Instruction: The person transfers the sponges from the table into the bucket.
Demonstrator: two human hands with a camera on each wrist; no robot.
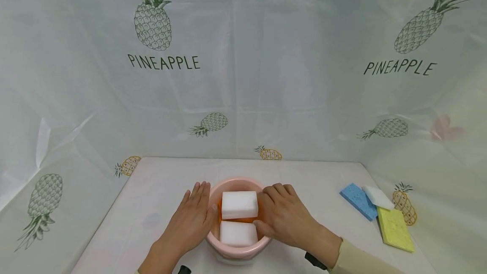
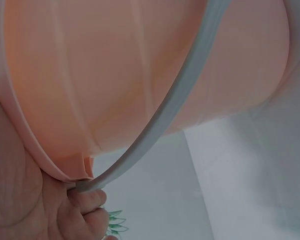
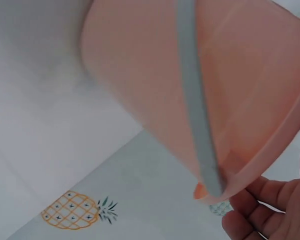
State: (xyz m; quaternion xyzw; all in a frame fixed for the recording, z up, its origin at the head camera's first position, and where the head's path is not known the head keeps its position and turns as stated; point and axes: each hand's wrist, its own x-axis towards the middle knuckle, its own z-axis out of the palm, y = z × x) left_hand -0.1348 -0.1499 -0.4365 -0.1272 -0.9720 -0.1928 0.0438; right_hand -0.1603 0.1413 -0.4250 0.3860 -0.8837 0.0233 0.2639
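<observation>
1. Bucket (image 1: 239,252) stands between our hands; we judge steadying it to be the step in hand.
2. Our left hand (image 1: 191,223) lies straight-fingered against the bucket's left rim; our right hand (image 1: 290,217) curls at its right rim, apparently gripping it.
3. Inside the bucket we see two white blocks (image 1: 239,204), one nearer us; the next move probably calls for freeing a hand to lift one.
4. Well right of the bucket lie our yellow sponge (image 1: 395,229), blue sponge (image 1: 357,200) and smaller white pad (image 1: 378,197).
</observation>
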